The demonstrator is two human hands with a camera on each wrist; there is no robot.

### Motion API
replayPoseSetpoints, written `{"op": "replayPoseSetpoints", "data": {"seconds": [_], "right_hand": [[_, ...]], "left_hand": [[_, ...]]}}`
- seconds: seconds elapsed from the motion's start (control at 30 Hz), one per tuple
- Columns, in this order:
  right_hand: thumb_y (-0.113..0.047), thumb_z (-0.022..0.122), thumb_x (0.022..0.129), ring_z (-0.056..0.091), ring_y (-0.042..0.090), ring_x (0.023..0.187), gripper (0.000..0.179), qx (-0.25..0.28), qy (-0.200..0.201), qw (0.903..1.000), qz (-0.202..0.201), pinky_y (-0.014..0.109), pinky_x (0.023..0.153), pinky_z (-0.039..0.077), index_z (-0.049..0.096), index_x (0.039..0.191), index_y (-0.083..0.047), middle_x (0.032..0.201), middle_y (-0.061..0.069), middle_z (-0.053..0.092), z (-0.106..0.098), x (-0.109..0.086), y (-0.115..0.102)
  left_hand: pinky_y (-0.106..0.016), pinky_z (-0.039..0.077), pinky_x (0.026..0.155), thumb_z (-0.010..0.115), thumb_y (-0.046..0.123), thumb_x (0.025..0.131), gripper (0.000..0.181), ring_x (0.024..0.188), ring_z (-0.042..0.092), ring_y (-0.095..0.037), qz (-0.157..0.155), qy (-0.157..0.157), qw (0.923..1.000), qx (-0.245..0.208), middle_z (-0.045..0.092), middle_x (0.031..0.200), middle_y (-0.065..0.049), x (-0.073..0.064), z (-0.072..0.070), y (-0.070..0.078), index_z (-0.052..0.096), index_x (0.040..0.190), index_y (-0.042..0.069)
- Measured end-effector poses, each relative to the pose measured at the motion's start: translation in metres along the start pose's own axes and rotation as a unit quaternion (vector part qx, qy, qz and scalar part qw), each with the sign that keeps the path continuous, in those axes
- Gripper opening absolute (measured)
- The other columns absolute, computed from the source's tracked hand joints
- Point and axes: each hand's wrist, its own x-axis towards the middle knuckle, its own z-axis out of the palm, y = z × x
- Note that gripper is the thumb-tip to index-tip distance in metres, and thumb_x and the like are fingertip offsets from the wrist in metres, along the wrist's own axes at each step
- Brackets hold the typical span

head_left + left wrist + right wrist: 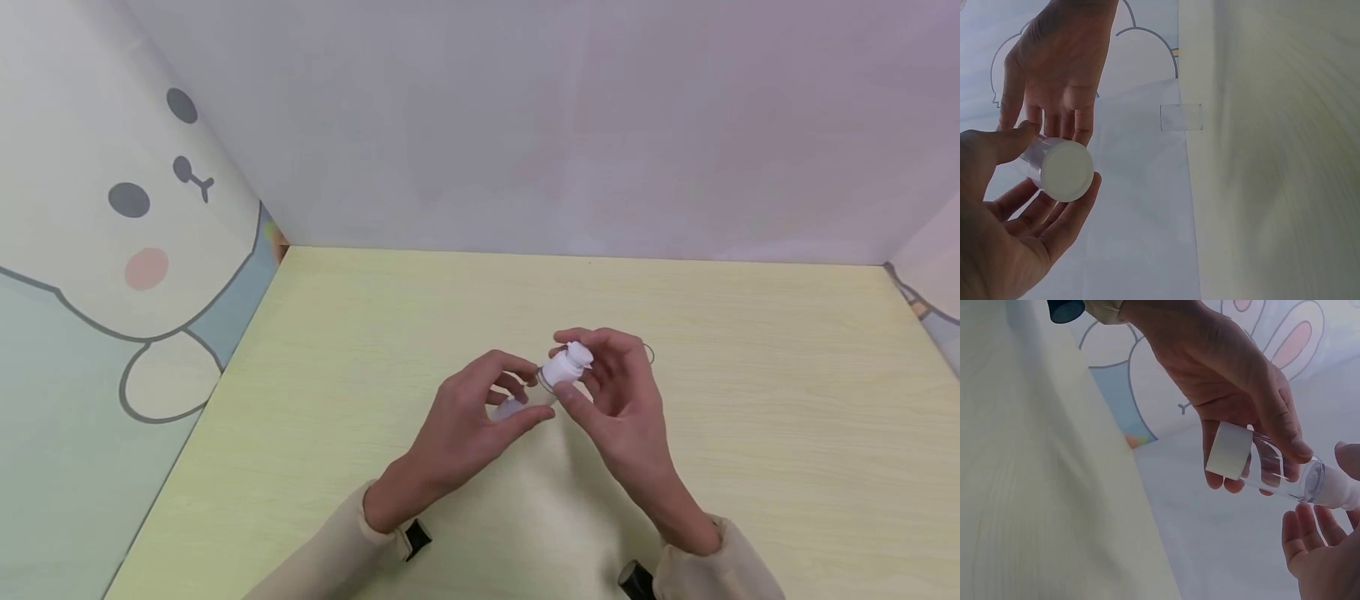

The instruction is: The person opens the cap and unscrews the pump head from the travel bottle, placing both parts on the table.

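Observation:
A small clear bottle (1279,472) is held tilted over the table between both hands. Its one end is a white cap-like base (1230,451); the other carries a white narrow-necked top (567,363). My left hand (468,421) holds the clear body, thumb on one side and fingers curled on the other. My right hand (630,417) pinches the white top between thumb and index finger, the other fingers loosely bent behind it. In the left wrist view the round white base faces the camera, hiding most of the bottle.
A pale wood-grain table (787,375) lies under the hands, backed by a plain whitish wall sheet (525,125). Cartoon-printed panels (135,333) stand at the sides. Clear tape (1181,117) crosses the table's edge. A thin curved outline (650,354) shows behind the right hand.

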Motion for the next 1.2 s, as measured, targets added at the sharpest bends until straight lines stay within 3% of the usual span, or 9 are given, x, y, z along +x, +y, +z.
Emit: {"op": "replayPoseSetpoints", "data": {"seconds": [0.2, 0.4, 0.6, 0.8, 0.93, 1.2], "right_hand": [[0.020, 0.071, 0.085, 0.055, 0.016, 0.111, 0.058, -0.009, 0.044, 0.9989, 0.015, 0.018, 0.095, 0.054, 0.045, 0.130, -0.006, 0.124, 0.003, 0.050, 0.0047, 0.0017, 0.0020], [0.022, 0.070, 0.085, 0.058, 0.013, 0.102, 0.054, 0.003, 0.037, 0.9993, 0.005, 0.017, 0.091, 0.056, 0.047, 0.126, -0.006, 0.121, 0.004, 0.050, 0.0033, 0.0029, 0.0025], [0.022, 0.068, 0.086, 0.059, 0.015, 0.106, 0.052, 0.002, 0.025, 0.9993, 0.027, 0.018, 0.096, 0.055, 0.047, 0.126, -0.003, 0.124, 0.003, 0.054, 0.0009, 0.0017, -0.0026], [0.024, 0.063, 0.088, 0.063, 0.018, 0.117, 0.048, 0.021, -0.013, 0.9995, -0.018, 0.022, 0.107, 0.052, 0.045, 0.129, 0.006, 0.129, 0.008, 0.058, -0.0011, 0.0017, 0.0009], [0.024, 0.060, 0.090, 0.063, 0.021, 0.123, 0.048, 0.027, -0.024, 0.9990, -0.026, 0.025, 0.110, 0.051, 0.042, 0.132, 0.008, 0.133, 0.012, 0.059, -0.0010, 0.0015, 0.0023], [0.022, 0.066, 0.087, 0.056, 0.017, 0.116, 0.059, 0.000, 0.031, 0.9994, -0.014, 0.019, 0.098, 0.054, 0.043, 0.137, 0.002, 0.131, 0.006, 0.052, 0.0040, 0.0016, -0.0012]], "left_hand": [[-0.021, 0.061, 0.082, 0.087, 0.019, 0.087, 0.039, 0.092, 0.075, -0.018, -0.001, -0.003, 0.9999, 0.011, 0.070, 0.110, -0.002, 0.0008, 0.0024, 0.0023, 0.064, 0.118, 0.013], [-0.020, 0.061, 0.082, 0.087, 0.019, 0.087, 0.039, 0.092, 0.075, -0.017, 0.000, -0.004, 0.9997, 0.022, 0.070, 0.110, -0.003, 0.0008, 0.0021, 0.0015, 0.064, 0.118, 0.011], [-0.021, 0.061, 0.082, 0.087, 0.020, 0.087, 0.040, 0.093, 0.074, -0.015, 0.003, 0.002, 0.9996, 0.030, 0.069, 0.111, 0.002, 0.0004, 0.0014, 0.0003, 0.064, 0.119, 0.013], [-0.023, 0.062, 0.081, 0.087, 0.019, 0.086, 0.041, 0.092, 0.073, -0.014, 0.007, 0.008, 0.9995, 0.029, 0.070, 0.111, 0.001, -0.0001, -0.0008, -0.0010, 0.063, 0.119, 0.012], [-0.022, 0.062, 0.081, 0.087, 0.019, 0.087, 0.040, 0.092, 0.074, -0.015, 0.014, 0.011, 0.9994, 0.030, 0.070, 0.111, -0.001, -0.0005, -0.0013, -0.0023, 0.063, 0.118, 0.012], [-0.023, 0.061, 0.082, 0.086, 0.021, 0.087, 0.039, 0.093, 0.072, -0.011, -0.001, 0.008, 0.9994, 0.033, 0.069, 0.111, 0.003, -0.0012, -0.0017, -0.0015, 0.064, 0.119, 0.014]]}}
